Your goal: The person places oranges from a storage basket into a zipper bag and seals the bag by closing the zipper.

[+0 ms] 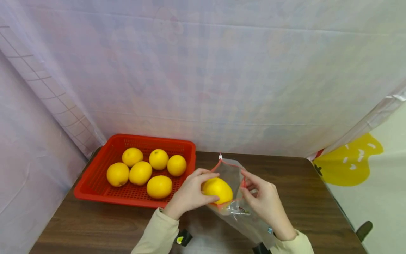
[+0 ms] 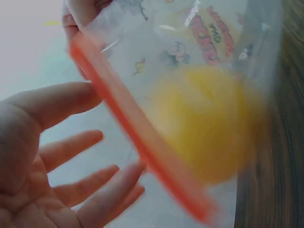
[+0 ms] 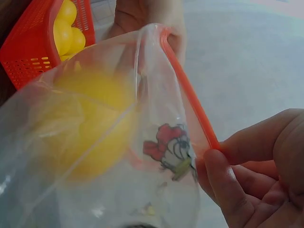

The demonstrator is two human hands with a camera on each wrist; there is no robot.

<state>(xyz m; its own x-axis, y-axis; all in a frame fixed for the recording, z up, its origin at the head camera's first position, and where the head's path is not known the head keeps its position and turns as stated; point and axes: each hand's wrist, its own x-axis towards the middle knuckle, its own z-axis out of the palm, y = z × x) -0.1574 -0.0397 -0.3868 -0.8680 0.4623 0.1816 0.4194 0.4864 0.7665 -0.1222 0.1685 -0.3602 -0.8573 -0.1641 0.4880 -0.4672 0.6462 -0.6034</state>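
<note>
A person's two hands are apart from each other, at the two sides of a clear plastic bag point(image 1: 245, 217), and one yellow fruit point(image 1: 217, 190) sits just inside the mouth of this bag. The left hand point(image 1: 190, 192) has its fingers spread loosely beside the fruit; in the left wrist view the fingers do not close around it, and two of them seem to touch the red strip point(image 2: 126, 114) which edges the mouth. The right hand point(image 1: 265, 199) pinches this strip on the opposite side between thumb and fingertip. A small white slider point(image 1: 220, 157) is at the far corner of the mouth, and a cartoon print point(image 3: 168, 151) shows on the plastic. To the left of the hands, a red basket point(image 1: 127, 201) stands on the brown wooden table point(image 1: 307, 204), and six yellow fruits point(image 1: 140, 173) lie in it. Behind the table hangs a pale curtain point(image 1: 203, 88), and at the right a yellow printed shape point(image 1: 352, 169) is visible on white cloth point(image 1: 387, 197). Both sleeves point(image 1: 160, 231) are cream-coloured.
</note>
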